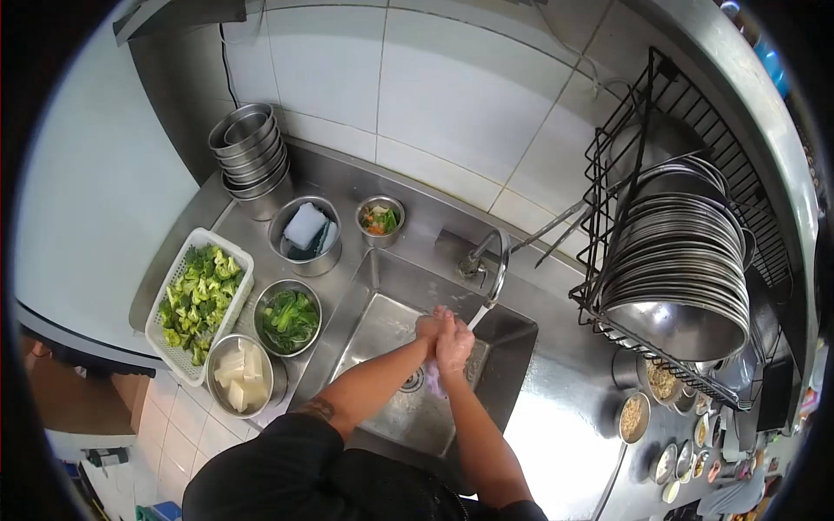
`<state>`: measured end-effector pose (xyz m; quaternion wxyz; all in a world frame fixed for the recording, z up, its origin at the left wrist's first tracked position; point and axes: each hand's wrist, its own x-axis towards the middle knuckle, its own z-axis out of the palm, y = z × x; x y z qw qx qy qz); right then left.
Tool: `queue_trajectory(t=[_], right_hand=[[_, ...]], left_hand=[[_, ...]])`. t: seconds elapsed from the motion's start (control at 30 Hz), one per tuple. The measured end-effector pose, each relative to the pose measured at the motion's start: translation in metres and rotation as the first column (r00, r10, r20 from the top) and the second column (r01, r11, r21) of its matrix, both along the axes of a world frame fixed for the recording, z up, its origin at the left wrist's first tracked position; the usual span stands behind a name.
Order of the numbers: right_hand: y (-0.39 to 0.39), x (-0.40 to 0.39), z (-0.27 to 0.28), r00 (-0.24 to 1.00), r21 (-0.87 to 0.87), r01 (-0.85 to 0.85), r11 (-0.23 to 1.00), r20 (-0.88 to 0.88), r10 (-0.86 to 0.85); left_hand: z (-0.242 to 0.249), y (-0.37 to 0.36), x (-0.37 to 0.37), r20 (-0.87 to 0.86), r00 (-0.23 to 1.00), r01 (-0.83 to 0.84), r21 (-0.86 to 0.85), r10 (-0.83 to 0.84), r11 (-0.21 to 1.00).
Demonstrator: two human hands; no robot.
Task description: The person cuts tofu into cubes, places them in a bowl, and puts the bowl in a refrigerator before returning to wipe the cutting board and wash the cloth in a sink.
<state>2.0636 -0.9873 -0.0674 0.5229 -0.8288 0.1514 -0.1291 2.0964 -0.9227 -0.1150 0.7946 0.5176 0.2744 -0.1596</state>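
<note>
Under the tap point(497, 273), my left hand point(428, 328) and my right hand point(454, 343) are pressed together over the sink point(514, 365). Their fingers are closed, and a stream of water falls beside my right hand. A lilac, wet-looking cloth point(436, 382) shows just below the hands, between my forearms; its upper part is hidden by them. The sink's drain point(413, 379) lies beneath.
Left of the sink stand a white basket point(246, 280) of broccoli, bowls of leafy greens point(289, 321) and tofu point(246, 369), a pot with sponges point(306, 227) and stacked pots point(252, 161). A small bowl point(380, 217) sits behind. At right hangs a rack point(599, 269) of metal bowls point(686, 286).
</note>
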Motion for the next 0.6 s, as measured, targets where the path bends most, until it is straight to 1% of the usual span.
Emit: queue_trajectory(t=[0.03, 0.07, 0.1, 0.2, 0.23, 0.27, 0.3, 0.33, 0.37, 0.4, 0.47, 0.5, 0.53, 0.57, 0.6], right_hand=[[-0.005, 0.002, 0.004, 0.994, 0.195, 0.033, 0.98, -0.113, -0.01], [-0.012, 0.004, 0.008, 0.975, 0.378, 0.087, 0.922, -0.223, -0.001], [-0.02, 0.004, 0.01, 0.974, 0.374, 0.098, 0.922, -0.228, -0.011], [-0.047, 0.01, 0.021, 0.945, 0.639, -0.034, 0.769, -0.23, 0.233], [-0.044, 0.005, 0.04, 0.928, 0.612, -0.028, 0.791, -0.277, 0.248], [-0.048, 0.007, 0.028, 0.93, 0.603, 0.004, 0.798, -0.295, 0.218], [-0.053, 0.013, 0.008, 0.91, 0.579, -0.054, 0.813, -0.306, 0.278], [-0.057, 0.012, 0.001, 0.885, 0.558, -0.116, 0.822, -0.317, 0.34], [-0.063, 0.011, -0.003, 0.89, 0.552, -0.101, 0.828, -0.322, 0.323], [-0.066, 0.011, 0.002, 0.902, 0.58, -0.082, 0.811, -0.303, 0.308], [-0.072, 0.01, 0.013, 0.912, 0.603, -0.067, 0.795, -0.287, 0.295], [-0.075, 0.01, 0.023, 0.922, 0.668, -0.008, 0.745, -0.283, 0.264], [-0.079, 0.011, 0.029, 0.932, 0.727, 0.05, 0.684, -0.28, 0.231], [-0.083, 0.01, 0.035, 0.934, 0.725, 0.048, 0.687, -0.277, 0.226], [-0.09, 0.006, 0.032, 0.942, 0.752, 0.074, 0.655, -0.268, 0.201]], left_hand=[[-0.016, -0.002, 0.006, 0.006, 0.999, -0.034, 0.161, 0.034, 0.986], [-0.027, -0.005, 0.007, 0.018, 0.998, -0.066, 0.317, 0.064, 0.946], [-0.033, -0.006, 0.002, 0.012, 0.998, -0.056, 0.314, 0.054, 0.948], [-0.049, 0.001, -0.012, 0.181, 0.983, -0.135, 0.537, 0.042, 0.833], [-0.004, 0.002, -0.026, -0.007, 0.999, 0.045, 0.16, -0.045, 0.986], [0.021, 0.001, -0.035, -0.023, 0.997, 0.076, 0.148, -0.073, 0.986], [0.039, 0.001, -0.04, -0.032, 0.997, 0.076, 0.017, -0.075, 0.997], [0.041, 0.002, -0.041, -0.042, 0.996, 0.069, -0.111, -0.074, 0.991], [0.021, 0.005, -0.033, -0.015, 0.994, 0.103, -0.135, -0.106, 0.985], [0.016, 0.006, -0.03, -0.012, 0.994, 0.109, -0.143, -0.112, 0.984], [0.007, 0.004, -0.026, 0.086, 0.987, 0.146, -0.101, -0.137, 0.984], [0.029, 0.002, -0.028, 0.059, 0.991, 0.128, -0.097, -0.122, 0.987], [0.038, -0.001, -0.028, 0.064, 0.99, 0.13, -0.103, -0.124, 0.986], [0.048, -0.004, -0.028, 0.105, 0.983, 0.158, -0.049, -0.152, 0.986], [0.047, -0.007, -0.028, 0.142, 0.973, 0.182, 0.008, -0.182, 0.983]])
